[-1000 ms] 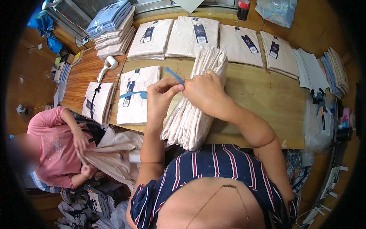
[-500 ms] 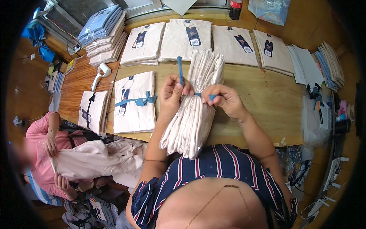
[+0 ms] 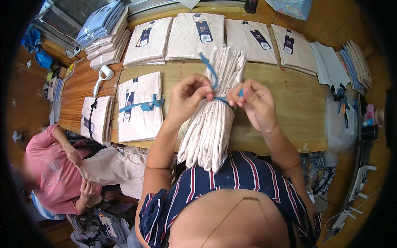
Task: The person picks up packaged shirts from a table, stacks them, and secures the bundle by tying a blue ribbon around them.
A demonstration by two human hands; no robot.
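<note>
A bundle of cream garments in clear plastic bags (image 3: 208, 130) stands on its folded edges in front of me, leaning against the table's near side. A blue fabric strip (image 3: 209, 69) runs around its middle. My left hand (image 3: 191, 96) pinches the strip at the bundle's left side, with one loose end rising above the fingers. On the other side my right hand (image 3: 257, 105) is closed on the strip's other part, a bit of blue showing between thumb and fingers. Whether a knot lies between the hands cannot be made out.
Tagged cream garment packs (image 3: 194, 39) line the table's far side. At left lie a blue-tied pack (image 3: 141, 120), a black-tied pack (image 3: 94, 124) and a white handheld scanner (image 3: 101, 78). A co-worker in a pink top (image 3: 62, 165) handles cream cloth at lower left.
My right hand has turned upward and its fingers have curled in. The strip's loose left end now bends over toward the right. The co-worker's hands have shifted on the cloth.
</note>
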